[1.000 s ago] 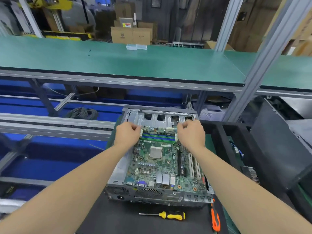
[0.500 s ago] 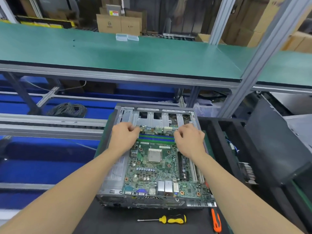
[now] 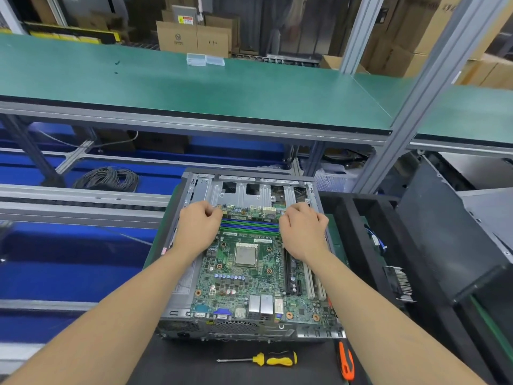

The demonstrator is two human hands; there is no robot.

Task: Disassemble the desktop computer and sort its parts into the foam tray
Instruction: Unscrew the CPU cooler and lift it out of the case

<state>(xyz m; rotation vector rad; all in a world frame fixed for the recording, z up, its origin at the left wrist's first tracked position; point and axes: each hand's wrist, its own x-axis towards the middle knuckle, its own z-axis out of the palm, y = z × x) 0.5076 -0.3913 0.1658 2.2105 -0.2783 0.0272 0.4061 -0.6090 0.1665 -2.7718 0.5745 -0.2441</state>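
Open grey metal case [image 3: 236,330] holds flat green motherboard [image 3: 247,286], left hand [image 3: 198,226] and right hand [image 3: 304,232] curled gripping its far corners; black foam tray [image 3: 358,218] just right of case, yellow-handled screwdriver [image 3: 273,359] in front.

Open grey computer case [image 3: 241,190] lies flat, green motherboard [image 3: 244,284] inside, black foam tray [image 3: 356,240] just beside it.
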